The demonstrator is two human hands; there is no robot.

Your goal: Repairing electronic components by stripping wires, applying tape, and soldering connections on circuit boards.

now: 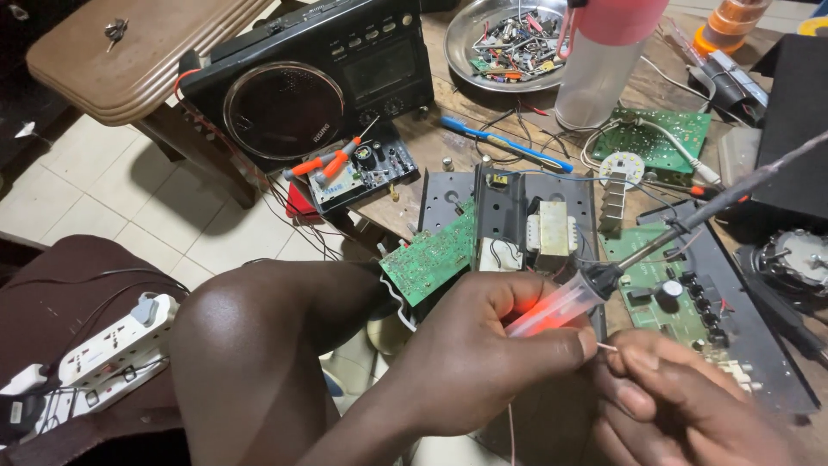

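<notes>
At the far left a white plastic power strip (pixel 121 345) lies on dark cloth, black cords running from it. Above it juts the rounded corner of a ribbed wooden table (pixel 129 60). Next comes a black radio (pixel 319 78) with a round mesh speaker, tilted against the workbench, and below it a small circuit module with orange-handled pliers (pixel 323 162) lying across it. A green circuit board (pixel 429 259), speckled with solder points, leans beside a dark metal chassis carrying a boxy cream transformer (pixel 550 233).

The left hand (pixel 483 345) is closed around the translucent, red-glowing handle of a soldering iron (pixel 604 280), whose thin metal shaft slants up to the right over the bench. Just beside it, the right hand (pixel 681 397) pinches a fine bare wire (pixel 606 347) between fingertips, the wire's end near the left thumb.

Further back sit a shiny metal bowl (pixel 470 34) of mixed small parts, a frosted plastic bottle (pixel 599 73) with a pink top, and another green board (pixel 660 138). A long black panel (pixel 733 336) with a green board and round capacitors lies at the right.
</notes>
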